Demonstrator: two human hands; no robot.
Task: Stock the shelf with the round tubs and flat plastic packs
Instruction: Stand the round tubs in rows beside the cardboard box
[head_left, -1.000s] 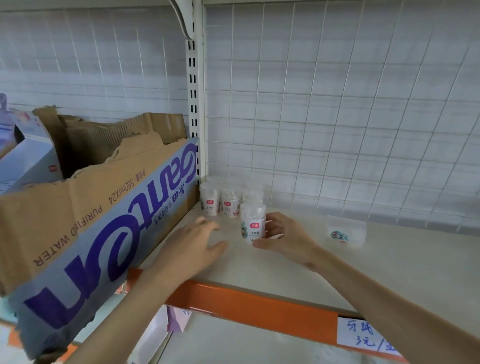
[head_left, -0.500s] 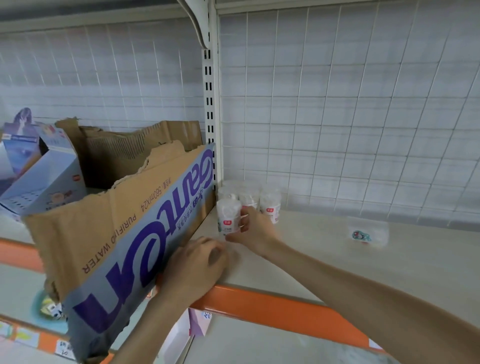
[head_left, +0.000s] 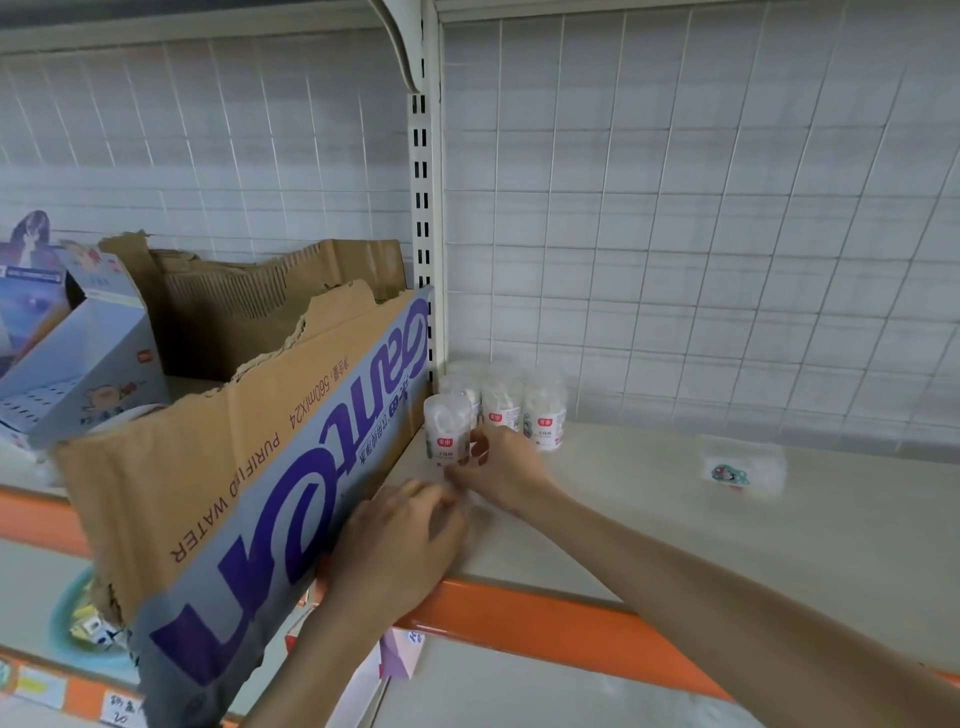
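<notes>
Round tub (head_left: 448, 428) stands in right hand (head_left: 501, 467) fingers, seemingly grasped; left hand (head_left: 402, 540) relaxed

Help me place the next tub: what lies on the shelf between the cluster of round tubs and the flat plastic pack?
Nothing: the head view shows bare shelf between the round tubs and the flat plastic pack.
</notes>
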